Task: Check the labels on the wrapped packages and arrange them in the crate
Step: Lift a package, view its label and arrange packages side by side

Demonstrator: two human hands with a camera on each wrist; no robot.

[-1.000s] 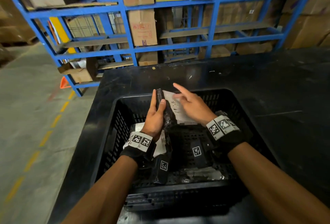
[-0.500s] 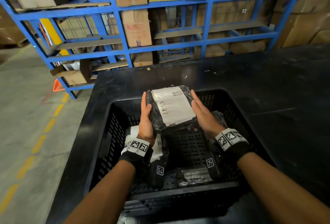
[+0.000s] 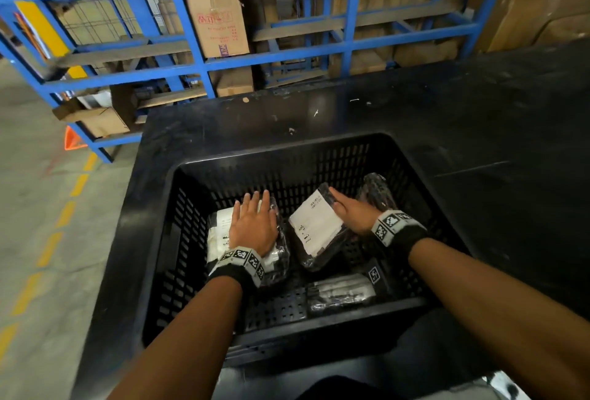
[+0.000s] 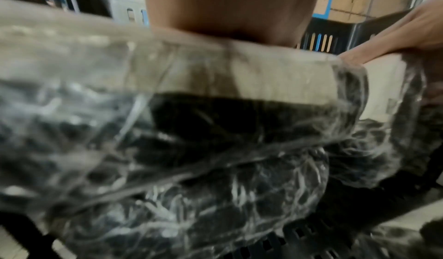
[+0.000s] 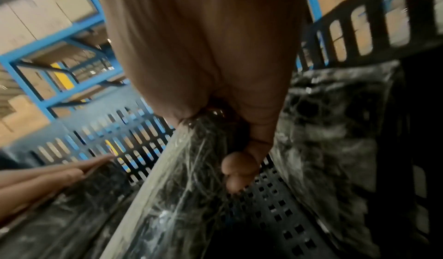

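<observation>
The person's arms are bare, with no sleeves on them. Each wrist wears a black band. The band on the left wrist (image 3: pixel 238 267) has a ring of pale grey squares round it, and each square has a black and white block pattern printed on it, like a little maze. The band on the right wrist (image 3: pixel 396 228) has the same grey squares and block patterns. One more small square with that pattern (image 3: pixel 373 274) sits on a black part below the right wrist.
</observation>
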